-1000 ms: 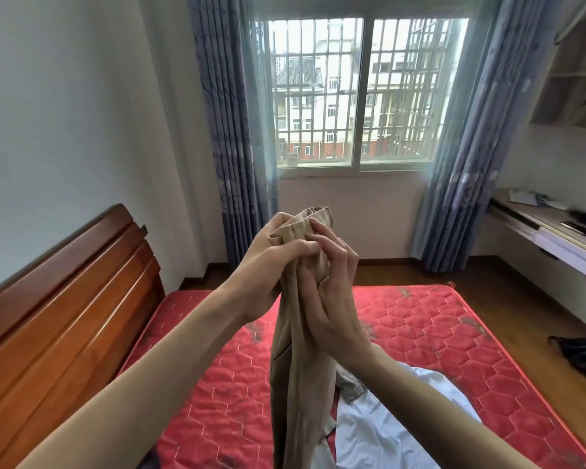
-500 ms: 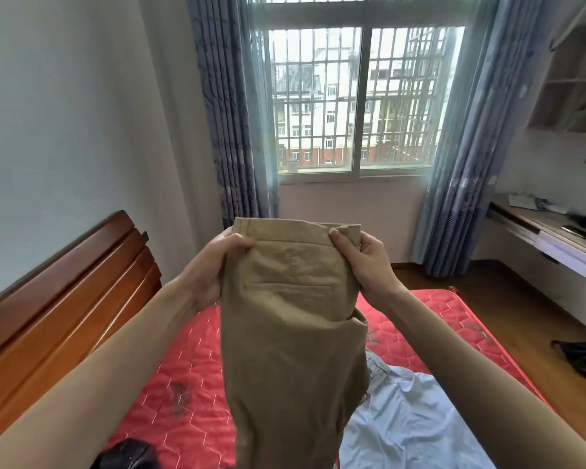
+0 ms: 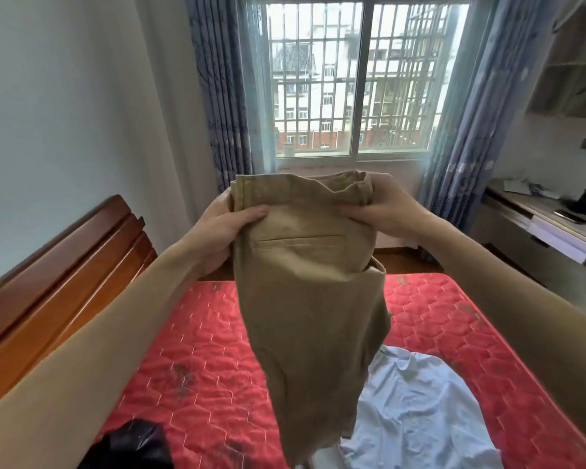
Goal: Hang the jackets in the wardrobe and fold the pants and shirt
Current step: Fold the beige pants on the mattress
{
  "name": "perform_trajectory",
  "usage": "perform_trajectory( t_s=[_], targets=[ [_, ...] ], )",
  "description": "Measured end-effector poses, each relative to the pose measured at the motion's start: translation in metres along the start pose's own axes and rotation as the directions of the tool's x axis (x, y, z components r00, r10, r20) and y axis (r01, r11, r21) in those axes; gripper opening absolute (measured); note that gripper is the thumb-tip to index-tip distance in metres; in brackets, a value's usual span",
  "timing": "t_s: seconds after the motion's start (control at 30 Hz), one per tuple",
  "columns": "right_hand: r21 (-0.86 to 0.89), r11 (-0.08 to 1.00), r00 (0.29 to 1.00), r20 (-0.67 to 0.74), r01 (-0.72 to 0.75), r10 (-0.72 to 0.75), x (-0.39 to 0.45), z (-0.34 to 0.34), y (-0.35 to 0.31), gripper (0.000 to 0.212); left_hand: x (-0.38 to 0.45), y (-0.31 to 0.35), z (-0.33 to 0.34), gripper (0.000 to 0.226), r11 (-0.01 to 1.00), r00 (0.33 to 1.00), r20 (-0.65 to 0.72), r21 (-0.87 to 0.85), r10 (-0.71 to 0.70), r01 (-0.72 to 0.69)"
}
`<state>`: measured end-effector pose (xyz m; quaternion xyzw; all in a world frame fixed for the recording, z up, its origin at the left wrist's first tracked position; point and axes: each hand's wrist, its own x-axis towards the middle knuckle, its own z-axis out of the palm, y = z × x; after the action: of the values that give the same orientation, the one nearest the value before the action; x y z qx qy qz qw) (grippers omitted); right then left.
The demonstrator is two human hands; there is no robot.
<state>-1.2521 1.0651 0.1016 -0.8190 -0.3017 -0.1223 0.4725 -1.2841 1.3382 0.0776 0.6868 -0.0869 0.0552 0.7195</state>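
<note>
The tan pants (image 3: 305,299) hang lengthwise, waistband up, legs trailing down over the red mattress (image 3: 200,367) and pale shirt (image 3: 420,411). The left hand (image 3: 224,228) and right hand (image 3: 383,211) each pinch a waistband corner, thumb in front.

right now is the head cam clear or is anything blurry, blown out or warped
Head view: daylight through the window is the main light, and the buildings outside look washed out. The khaki pants are fairly sharp at the waistband, softer toward the hanging legs. The curtains and forearms bow outward at the frame edges, wide-angle distortion. The left hand and right hand are slightly soft.
</note>
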Motion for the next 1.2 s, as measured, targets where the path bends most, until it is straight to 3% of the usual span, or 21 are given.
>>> perform_trajectory(
  t_s=[0.07,0.13,0.17,0.27,0.3,0.4,0.47,0.53,0.6,0.67,0.73,0.77,0.83,0.93,1.07,1.2],
  targets=[
    [0.016,1.0,0.997,-0.075,0.023,-0.022,0.006,-0.008,-0.003,0.033,0.01,0.013,-0.003,0.037,0.992,0.995,-0.011,0.079,0.1,-0.098],
    [0.247,0.968,0.998,0.051,-0.039,0.027,-0.001,-0.013,-0.005,0.032,0.014,0.019,-0.007,0.036,0.989,0.99,0.021,0.03,0.141,-0.142],
    [0.258,0.965,0.995,0.096,-0.052,0.028,-0.006,-0.012,-0.004,0.033,0.013,0.018,-0.008,0.033,0.986,0.986,0.042,0.004,0.164,-0.164],
    [-0.152,0.988,0.998,-0.065,-0.008,-0.002,-0.01,-0.013,-0.003,0.025,0.009,0.008,0.002,0.024,0.98,0.979,0.065,0.016,0.196,-0.197],
    [-0.176,0.984,0.999,-0.054,-0.011,0.002,-0.012,-0.015,0.002,0.025,0.007,0.003,0.004,0.023,0.982,0.98,0.054,0.016,0.189,-0.19],
    [0.072,0.997,0.994,0.104,0.038,-0.046,-0.021,-0.021,0.003,0.034,-0.003,0.003,0.001,0.025,0.991,0.993,0.042,0.074,0.109,-0.112],
    [0.109,0.99,0.987,0.123,0.093,-0.106,-0.026,-0.022,0.01,0.035,-0.008,0.017,-0.006,0.03,0.957,0.991,0.047,0.261,0.122,-0.13],
    [0.135,0.982,0.982,0.114,0.132,-0.148,-0.025,-0.017,0.015,0.032,-0.013,0.038,-0.001,0.039,0.828,0.97,0.113,0.505,0.216,-0.243],
    [0.156,0.973,0.976,0.111,0.17,-0.188,-0.023,-0.012,0.016,0.031,-0.015,0.058,0.019,0.053,0.599,0.933,0.243,0.717,0.265,-0.357],
    [0.157,0.966,0.968,0.112,0.207,-0.226,-0.023,-0.005,0.015,0.032,-0.014,0.071,0.044,0.068,0.327,0.915,0.352,0.856,0.198,-0.4],
    [0.191,0.955,0.964,0.093,0.227,-0.248,-0.026,0.0,0.015,0.029,-0.013,0.073,0.066,0.06,0.158,0.909,0.412,0.895,0.065,-0.417],
    [0.227,0.947,0.967,0.067,0.226,-0.247,-0.029,0.003,0.015,0.028,-0.012,0.07,0.073,0.048,0.148,0.9,0.435,0.888,0.028,-0.434],
    [0.283,0.934,0.976,-0.041,0.218,-0.216,-0.039,0.009,0.022,0.024,-0.013,0.061,0.077,0.027,0.284,0.875,0.484,0.835,0.028,-0.471],
    [0.255,0.952,0.981,-0.134,0.169,-0.138,-0.075,0.028,0.06,0.022,-0.016,0.055,0.073,0.025,0.446,0.86,0.497,0.748,0.113,-0.491],
    [0.195,0.968,0.984,-0.051,-0.159,0.171,-0.151,0.083,0.135,0.059,-0.013,0.063,0.06,0.017,0.524,0.847,0.512,0.688,0.14,-0.502],
    [0.096,0.975,0.978,0.072,-0.201,0.195,-0.17,0.122,0.17,0.062,-0.008,0.057,0.055,0.013,0.534,0.846,0.532,0.702,0.049,-0.472]
  ],
)
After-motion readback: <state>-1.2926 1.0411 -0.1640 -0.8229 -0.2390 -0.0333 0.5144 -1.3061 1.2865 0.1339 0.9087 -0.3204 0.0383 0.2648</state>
